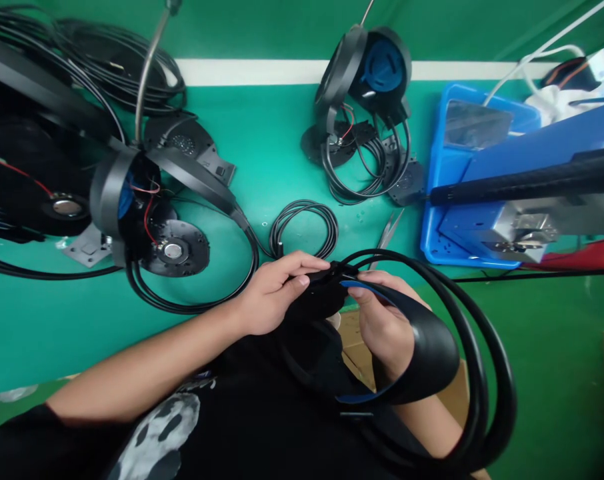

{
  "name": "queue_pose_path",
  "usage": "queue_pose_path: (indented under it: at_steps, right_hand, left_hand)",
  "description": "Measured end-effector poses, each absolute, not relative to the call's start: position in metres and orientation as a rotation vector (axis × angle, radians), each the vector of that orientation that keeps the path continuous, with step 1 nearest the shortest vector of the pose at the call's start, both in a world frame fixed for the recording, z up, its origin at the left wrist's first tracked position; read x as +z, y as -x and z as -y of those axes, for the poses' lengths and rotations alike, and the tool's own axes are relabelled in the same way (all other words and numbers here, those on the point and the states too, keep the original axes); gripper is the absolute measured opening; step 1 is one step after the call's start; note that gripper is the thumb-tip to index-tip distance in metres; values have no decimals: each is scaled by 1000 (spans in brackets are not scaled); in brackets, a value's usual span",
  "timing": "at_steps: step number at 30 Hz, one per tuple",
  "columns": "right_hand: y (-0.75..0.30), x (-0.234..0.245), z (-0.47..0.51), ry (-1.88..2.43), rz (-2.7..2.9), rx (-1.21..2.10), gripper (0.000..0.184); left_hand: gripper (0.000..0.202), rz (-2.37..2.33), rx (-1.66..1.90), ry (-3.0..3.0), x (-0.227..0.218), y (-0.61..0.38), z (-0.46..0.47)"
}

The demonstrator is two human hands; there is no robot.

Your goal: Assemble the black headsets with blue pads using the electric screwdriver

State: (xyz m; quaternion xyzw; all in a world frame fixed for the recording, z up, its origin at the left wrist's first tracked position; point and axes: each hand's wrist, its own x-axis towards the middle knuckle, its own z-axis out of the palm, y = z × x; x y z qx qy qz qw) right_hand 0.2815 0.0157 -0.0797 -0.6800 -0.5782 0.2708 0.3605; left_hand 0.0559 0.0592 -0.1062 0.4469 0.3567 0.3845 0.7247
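Observation:
My left hand (275,290) and my right hand (382,327) both grip a black headset (432,347) held close to my body, below the table edge. The left fingers pinch its black earcup part (322,293) from the left. The right hand holds the wide band, thumb pressed near a blue edge, with the band and its thin black hoops looping round my right wrist.
On the green table lie a partly built headset with red wires and a speaker (152,213), another with a blue earcup (367,107), a coiled black cable (305,230), scissors (389,230) and a blue tray with a fixture (487,187). Dark cables pile at the far left.

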Motion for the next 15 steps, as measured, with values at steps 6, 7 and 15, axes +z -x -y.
queue_pose_path:
  at_steps: [6, 7, 15]
  right_hand:
    - [-277, -78, -15, 1832, 1410, 696, 10]
    - [-277, -77, -15, 1825, 1419, 692, 10]
    - [-287, -92, -8, 1686, 1612, 613, 9]
  left_hand:
    - [29, -784, 860, -992, -107, -56, -58]
    - [29, -788, 860, -991, -106, -56, -58]
    - [30, -790, 828, -1007, -102, -57, -61]
